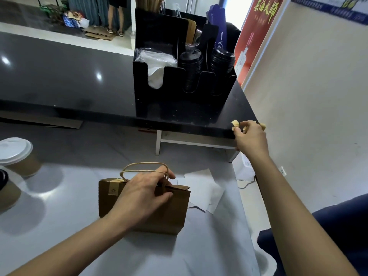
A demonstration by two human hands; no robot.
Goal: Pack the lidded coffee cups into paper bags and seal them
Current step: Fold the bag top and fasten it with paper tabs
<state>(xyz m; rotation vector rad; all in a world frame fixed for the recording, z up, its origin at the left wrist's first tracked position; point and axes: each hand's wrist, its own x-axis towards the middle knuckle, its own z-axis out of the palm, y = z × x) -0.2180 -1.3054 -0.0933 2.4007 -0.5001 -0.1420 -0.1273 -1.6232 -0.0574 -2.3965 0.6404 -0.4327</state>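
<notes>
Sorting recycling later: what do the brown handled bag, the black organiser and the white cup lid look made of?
Brown handled bag: matte kraft paper, creased folds, twisted-paper handles. Black organiser: probably glossy acrylic; flat cut panels reflect light. White cup lid: likely smooth moulded plastic, faintly shiny.

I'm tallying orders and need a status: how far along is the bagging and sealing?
Done: one sticker already holds the folded top of the paper bag near its left end. In hand: the left hand grips the bag's top while the right hand pinches another sticker at the black counter's edge. Left: two lidded cups stand unbagged at far left.
</notes>
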